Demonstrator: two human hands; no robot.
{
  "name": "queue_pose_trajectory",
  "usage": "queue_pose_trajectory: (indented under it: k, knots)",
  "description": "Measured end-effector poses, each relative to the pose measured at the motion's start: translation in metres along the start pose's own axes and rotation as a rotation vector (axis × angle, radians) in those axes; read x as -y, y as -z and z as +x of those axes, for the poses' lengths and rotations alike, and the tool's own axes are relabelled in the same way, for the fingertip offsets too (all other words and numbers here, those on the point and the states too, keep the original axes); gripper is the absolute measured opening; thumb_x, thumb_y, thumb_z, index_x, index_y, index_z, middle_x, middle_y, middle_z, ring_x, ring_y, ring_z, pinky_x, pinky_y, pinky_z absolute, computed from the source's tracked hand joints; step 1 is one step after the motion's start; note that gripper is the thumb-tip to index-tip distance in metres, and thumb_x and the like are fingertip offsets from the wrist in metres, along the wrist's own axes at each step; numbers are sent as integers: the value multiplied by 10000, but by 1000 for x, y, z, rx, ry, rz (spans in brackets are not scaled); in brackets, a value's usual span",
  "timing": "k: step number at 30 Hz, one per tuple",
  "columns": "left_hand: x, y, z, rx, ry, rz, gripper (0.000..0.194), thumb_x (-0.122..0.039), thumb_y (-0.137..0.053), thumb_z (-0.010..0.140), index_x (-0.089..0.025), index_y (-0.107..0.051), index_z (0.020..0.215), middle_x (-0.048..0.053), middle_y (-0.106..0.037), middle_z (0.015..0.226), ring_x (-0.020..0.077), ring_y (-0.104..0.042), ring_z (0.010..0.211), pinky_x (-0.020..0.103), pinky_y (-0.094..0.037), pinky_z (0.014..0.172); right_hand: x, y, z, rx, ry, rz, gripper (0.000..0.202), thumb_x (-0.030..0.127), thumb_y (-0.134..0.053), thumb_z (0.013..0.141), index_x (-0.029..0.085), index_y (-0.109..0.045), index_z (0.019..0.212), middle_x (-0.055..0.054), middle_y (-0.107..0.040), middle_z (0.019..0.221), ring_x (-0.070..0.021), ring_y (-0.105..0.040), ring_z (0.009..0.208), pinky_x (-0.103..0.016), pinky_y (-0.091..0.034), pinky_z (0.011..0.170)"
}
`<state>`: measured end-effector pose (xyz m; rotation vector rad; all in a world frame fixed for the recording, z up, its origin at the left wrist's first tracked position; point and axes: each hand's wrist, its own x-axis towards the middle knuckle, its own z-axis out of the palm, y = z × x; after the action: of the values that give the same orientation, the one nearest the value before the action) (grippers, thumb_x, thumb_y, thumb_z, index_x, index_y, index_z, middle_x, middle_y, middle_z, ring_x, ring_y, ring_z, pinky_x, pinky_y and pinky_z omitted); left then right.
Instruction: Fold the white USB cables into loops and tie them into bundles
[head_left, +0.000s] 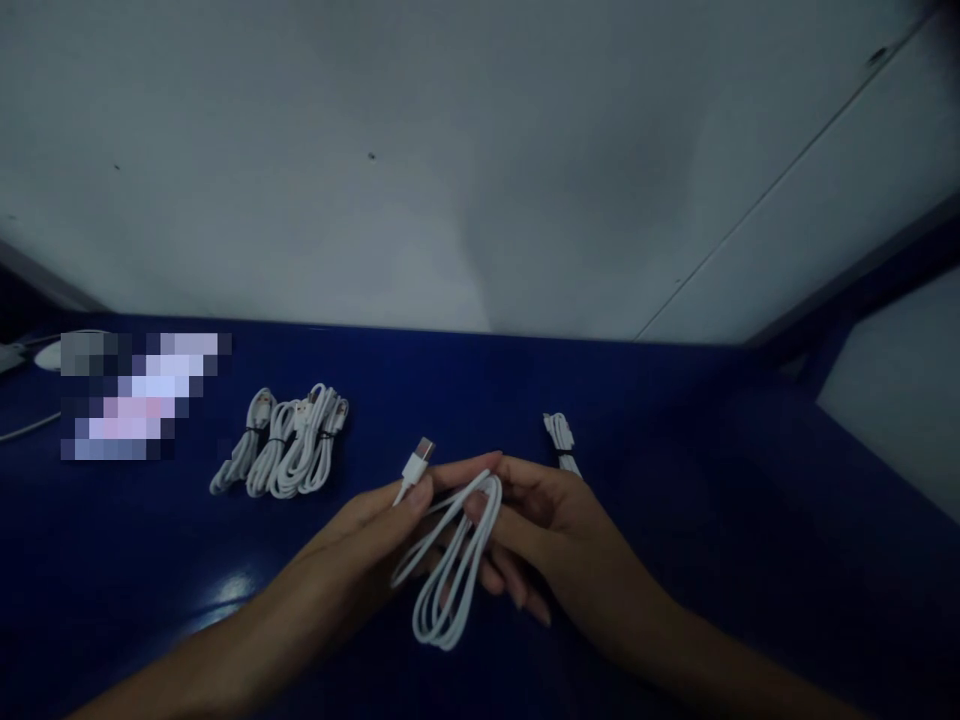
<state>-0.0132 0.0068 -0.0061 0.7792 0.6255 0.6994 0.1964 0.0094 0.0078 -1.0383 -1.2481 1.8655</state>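
A white USB cable (448, 610), gathered in several long loops, is held between my two hands above the blue table. My left hand (390, 520) pinches the cable close to its metal-tipped USB plug, which points up and away from me. The thumb and fingers of my right hand (551, 520) close on the upper part of the loops. The lower loops hang free below the hands. Just beyond my right hand lies a white cable bundle (559, 435) with a black tie, its near end partly hidden by the hand.
Several tied white cable bundles (289, 450) lie together at the left on the blue table (442, 385). Farther left are a pixelated bright object (150, 390) and a white cord (30, 430). A pale wall (337, 230) rises behind the table.
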Motion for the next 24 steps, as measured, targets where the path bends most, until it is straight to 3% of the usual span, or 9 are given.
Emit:
queue_pose_trajectory:
  k: [4, 8, 12, 16, 20, 24]
  knots:
    - [0, 3, 2, -49, -53, 1, 534, -493, -436, 1164, -224, -611, 1590, 160, -798, 1270, 339, -711, 1251, 532, -395, 1195, -2, -1, -4, -255, 104, -250, 369, 494, -683, 1060, 192, -720, 851, 48, -597, 559, -74, -506, 441, -184, -383, 429]
    - [-10, -1, 2, -88, -89, 5, 491, -499, -510, 1140, -211, -706, 1486, 155, -799, 1304, 333, -725, 1212, 527, -408, 1202, 0, 0, -7, -361, 223, -479, 473, 529, -628, 1090, 199, -672, 755, 22, -617, 597, -94, -561, 518, -226, -429, 507]
    - [-20, -9, 1, -144, -79, -13, 510, -499, -522, 1130, -191, -681, 1504, 182, -802, 1277, 351, -765, 1105, 552, -532, 1053, 1, 2, -8, -359, 213, -438, 555, 619, -510, 1125, 206, -629, 774, 20, -616, 628, -94, -540, 509, -227, -445, 503]
    - [-25, -12, 1, -298, -84, 27, 594, -553, -587, 1092, -221, -605, 1585, 200, -777, 1298, 360, -771, 1034, 520, -598, 884, 3, 3, -6, -341, 165, -268, 532, 636, -526, 1115, 202, -687, 855, 21, -642, 604, -94, -576, 473, -195, -468, 466]
    - [-24, -8, -2, -435, -140, 120, 546, -538, -639, 1076, -287, -638, 1560, 173, -731, 1394, 365, -747, 1096, 509, -614, 883, 5, 4, -2, -271, 109, -112, 556, 626, -568, 1094, 172, -723, 813, -28, -701, 627, -117, -653, 466, -180, -453, 420]
    - [-21, -3, -3, -426, -173, 119, 529, -535, -620, 1091, -310, -634, 1569, 141, -737, 1385, 354, -736, 1141, 507, -598, 962, 4, 4, 0, -255, 124, -118, 550, 590, -557, 1109, 166, -750, 816, -36, -709, 652, -116, -662, 516, -181, -479, 459]
